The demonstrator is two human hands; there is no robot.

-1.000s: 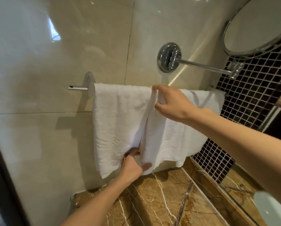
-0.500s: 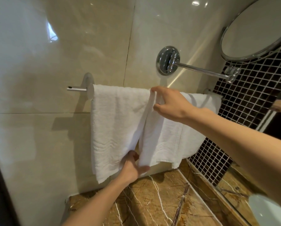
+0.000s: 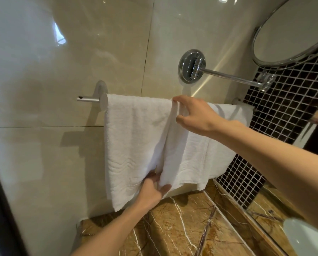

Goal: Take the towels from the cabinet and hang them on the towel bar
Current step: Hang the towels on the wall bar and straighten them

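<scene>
- Little differs from half a second ago: left towel point(image 3: 134, 135) and right towel point(image 3: 200, 156) hang side by side on the towel bar point(image 3: 88, 98).
- Right hand point(image 3: 197, 115) pinches the right towel's top inner edge at the bar.
- Left hand point(image 3: 152, 189) grips the same edge at the bottom, fingers curled round it.

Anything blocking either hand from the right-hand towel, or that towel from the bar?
Nothing visible. The right hand pinches the right towel at its top edge by the towel bar; the left hand grips its lower edge. It already hangs over the bar, beside the left towel.
</scene>
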